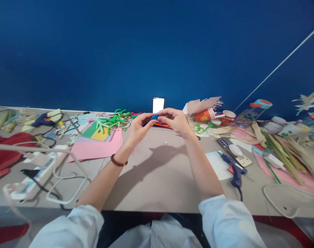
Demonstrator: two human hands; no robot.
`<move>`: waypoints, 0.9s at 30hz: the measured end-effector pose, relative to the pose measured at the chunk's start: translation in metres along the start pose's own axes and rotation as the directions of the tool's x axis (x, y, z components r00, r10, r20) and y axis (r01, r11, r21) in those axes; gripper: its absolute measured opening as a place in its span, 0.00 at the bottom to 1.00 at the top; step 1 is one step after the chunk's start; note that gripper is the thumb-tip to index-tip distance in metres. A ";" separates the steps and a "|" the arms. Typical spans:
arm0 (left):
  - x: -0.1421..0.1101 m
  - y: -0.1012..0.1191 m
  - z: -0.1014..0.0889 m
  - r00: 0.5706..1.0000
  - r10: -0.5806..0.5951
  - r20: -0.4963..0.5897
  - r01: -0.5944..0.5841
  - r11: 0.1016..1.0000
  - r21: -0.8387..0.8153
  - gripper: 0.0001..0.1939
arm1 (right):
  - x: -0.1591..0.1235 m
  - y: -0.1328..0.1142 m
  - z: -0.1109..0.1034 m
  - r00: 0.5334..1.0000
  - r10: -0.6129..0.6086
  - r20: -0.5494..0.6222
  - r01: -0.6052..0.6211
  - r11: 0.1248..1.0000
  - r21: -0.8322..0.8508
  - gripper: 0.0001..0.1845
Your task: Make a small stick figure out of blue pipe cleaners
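Note:
A small lump of blue modelling clay (155, 117) sits between my fingertips, partly hidden by them. My left hand (140, 129) pinches it from the left, and my right hand (174, 122) pinches it from the right. Both hands are raised a little above the beige tabletop (157, 172). A dark red beaded bracelet (118, 161) circles my left wrist. Just behind the hands lie green pipe cleaners (113, 120) on a stack of coloured paper, with a pink sheet (95, 148) on the bottom.
A blue hot glue gun (234, 168) lies to the right, and a power strip (35, 175) with tangled white cables lies to the left. A lit phone (158, 105) stands at the back by the blue wall. An orange paper cup (205, 115) and dried leaves (283, 155) crowd the right side.

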State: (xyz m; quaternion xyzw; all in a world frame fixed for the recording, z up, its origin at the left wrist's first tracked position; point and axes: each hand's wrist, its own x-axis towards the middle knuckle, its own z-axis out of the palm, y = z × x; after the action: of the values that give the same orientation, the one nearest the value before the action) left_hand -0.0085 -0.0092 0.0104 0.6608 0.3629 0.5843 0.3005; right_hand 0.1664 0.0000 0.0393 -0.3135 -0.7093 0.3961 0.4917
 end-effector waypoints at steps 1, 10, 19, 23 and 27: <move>0.000 0.000 0.000 1.000 0.007 -0.014 -0.007 1.000 0.018 0.14 | 0.000 0.000 0.000 1.000 -0.006 0.004 0.006 1.000 0.004 0.12; 0.001 -0.003 -0.003 0.999 -0.022 -0.030 0.024 0.997 0.071 0.12 | 0.001 0.002 0.002 0.997 -0.072 0.006 0.072 0.995 -0.072 0.11; 0.001 -0.005 -0.003 0.997 -0.071 -0.011 0.070 0.997 -0.029 0.13 | 0.002 0.003 0.003 0.989 -0.149 0.000 0.148 0.984 -0.097 0.08; 0.001 -0.004 -0.003 0.994 -0.112 0.002 0.111 0.988 -0.104 0.14 | 0.002 0.003 0.004 0.991 -0.136 0.007 0.136 0.989 -0.065 0.08; 0.003 0.000 -0.006 0.976 -0.195 0.093 0.210 0.957 -0.198 0.15 | 0.000 -0.001 0.001 0.997 -0.062 0.053 0.062 0.998 0.000 0.09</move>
State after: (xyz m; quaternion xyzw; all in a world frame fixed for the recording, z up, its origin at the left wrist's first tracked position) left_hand -0.0149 -0.0068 0.0125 0.6060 0.3547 0.5606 0.4389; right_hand 0.1652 -0.0007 0.0401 -0.2812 -0.7318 0.3885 0.4843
